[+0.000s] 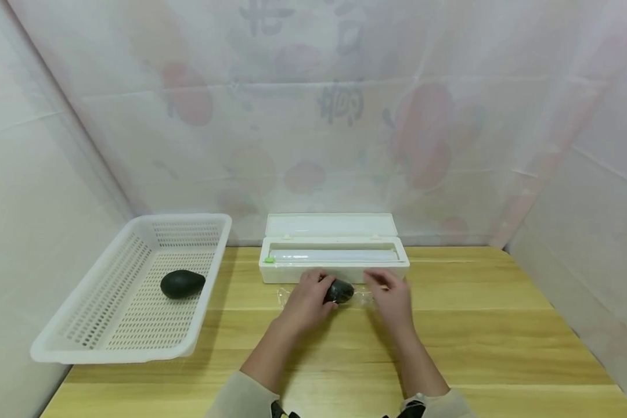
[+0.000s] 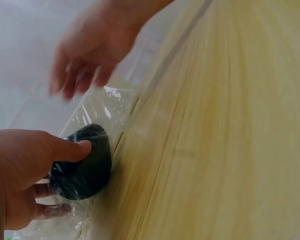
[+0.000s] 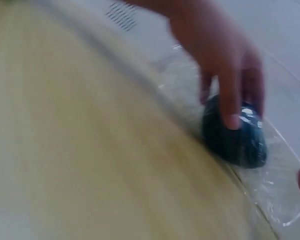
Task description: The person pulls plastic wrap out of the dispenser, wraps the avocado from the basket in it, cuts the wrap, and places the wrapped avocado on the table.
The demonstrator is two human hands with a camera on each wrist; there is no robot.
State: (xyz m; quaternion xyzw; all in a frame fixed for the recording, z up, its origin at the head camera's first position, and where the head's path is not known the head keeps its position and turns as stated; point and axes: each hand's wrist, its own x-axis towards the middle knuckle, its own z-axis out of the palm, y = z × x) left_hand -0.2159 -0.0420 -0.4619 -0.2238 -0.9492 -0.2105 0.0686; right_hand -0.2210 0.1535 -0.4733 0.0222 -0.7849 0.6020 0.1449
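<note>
In the head view a dark green avocado (image 1: pixel 339 291) lies in clear plastic wrap (image 1: pixel 364 297), close against the front of a white wrap box (image 1: pixel 334 274). My left hand (image 1: pixel 307 296) grips it, the thumb (image 2: pixel 75 150) on top in the left wrist view and the other fingers round its far side. Loose film spreads out beyond both ends of the fruit. Just right of it, my right hand (image 1: pixel 392 299) hovers by the film's end with loosely bent fingers and nothing held. Only its fingertips show at the edge of the right wrist view.
The wrap box's lid (image 1: pixel 331 224) stands raised at the back, and a roll of film (image 1: pixel 334 255) lies inside, beside a green slider (image 1: pixel 269 260). On the left, a white plastic basket (image 1: pixel 219 255) holds another avocado (image 1: pixel 182 284). Printed curtains (image 1: pixel 303 128) enclose the wooden table (image 1: pixel 475 325).
</note>
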